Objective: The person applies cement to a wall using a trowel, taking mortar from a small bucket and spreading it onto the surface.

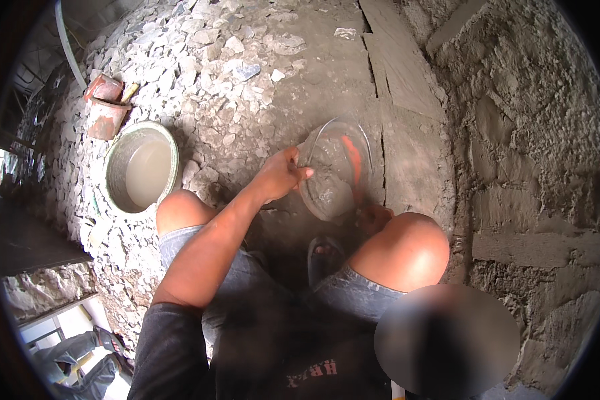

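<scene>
Broken stone (pixel 200 67) covers the ground from nine to twelve o'clock of the worker; a rough mortar-faced wall (pixel 520 173) stands at three. The bucket (pixel 355 160), holding wet grey mix (pixel 330 193), sits near twelve to one o'clock, its visible mouth longest along the twelve-to-six line, its wire handle (pixel 369 143) arched across the far side. Left hand (pixel 280 177): thumb and fingers clamped on the rim at the bucket's nine, so clearly the nearer. Right hand (pixel 375 217): at the bucket's five, partly behind the knee (pixel 410 247); I cannot tell its grip or contact.
</scene>
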